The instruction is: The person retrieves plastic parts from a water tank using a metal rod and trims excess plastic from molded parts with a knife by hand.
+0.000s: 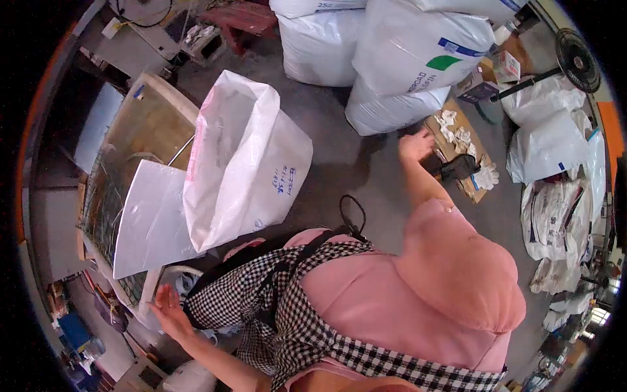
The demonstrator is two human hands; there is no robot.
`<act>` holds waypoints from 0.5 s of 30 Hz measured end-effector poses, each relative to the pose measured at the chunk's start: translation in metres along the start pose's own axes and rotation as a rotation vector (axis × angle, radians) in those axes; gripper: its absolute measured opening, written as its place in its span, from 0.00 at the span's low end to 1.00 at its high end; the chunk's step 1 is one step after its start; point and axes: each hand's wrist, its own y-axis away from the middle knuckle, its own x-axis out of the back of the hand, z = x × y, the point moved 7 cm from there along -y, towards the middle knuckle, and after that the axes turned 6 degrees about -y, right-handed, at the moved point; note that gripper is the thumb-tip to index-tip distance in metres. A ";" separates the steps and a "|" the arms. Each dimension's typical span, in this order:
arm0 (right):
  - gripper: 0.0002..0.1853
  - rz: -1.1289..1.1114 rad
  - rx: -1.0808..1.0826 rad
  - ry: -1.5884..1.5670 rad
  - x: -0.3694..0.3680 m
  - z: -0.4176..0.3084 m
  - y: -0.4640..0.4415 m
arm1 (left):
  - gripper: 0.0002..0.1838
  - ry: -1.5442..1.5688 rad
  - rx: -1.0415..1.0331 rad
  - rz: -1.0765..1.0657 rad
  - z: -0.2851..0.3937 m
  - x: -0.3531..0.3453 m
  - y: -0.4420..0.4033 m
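Observation:
My right hand [417, 145] is stretched out with its fingers apart, at the edge of a flat cardboard piece [484, 155]. White gloves [461, 138] and a dark strapped item [457, 167] lie on that cardboard. My left hand [171, 315] is open and holds nothing I can see. It is beside the lower corner of a white flat panel [149, 219] and a pale curved rim [149, 287]. An open-topped white woven sack [287, 147] stands in front of me, with blue handwriting on its side.
Large filled white bags [418, 52] are stacked ahead. A large tub [166, 98] with a brownish inside stands behind the panel. To the right are a black fan [577, 60], small boxes [480, 81] and more white bags [548, 147]. A red bench [241, 19] stands farther off.

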 end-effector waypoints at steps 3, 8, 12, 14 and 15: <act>0.25 0.078 -0.393 0.186 0.027 0.060 -0.015 | 0.29 0.002 -0.003 -0.005 -0.002 -0.002 -0.006; 0.34 -0.032 -0.708 -0.143 0.006 0.155 -0.041 | 0.29 -0.061 0.049 0.082 -0.005 -0.014 -0.016; 0.28 -0.359 -0.311 -0.114 -0.140 0.240 -0.096 | 0.30 -0.078 0.118 0.112 -0.005 -0.014 -0.027; 0.25 -0.508 -0.310 0.026 -0.107 0.216 -0.100 | 0.30 -0.079 0.133 0.104 -0.003 -0.018 -0.030; 0.22 -0.649 -0.309 0.166 -0.081 0.196 -0.092 | 0.30 -0.077 0.132 0.114 -0.002 -0.018 -0.030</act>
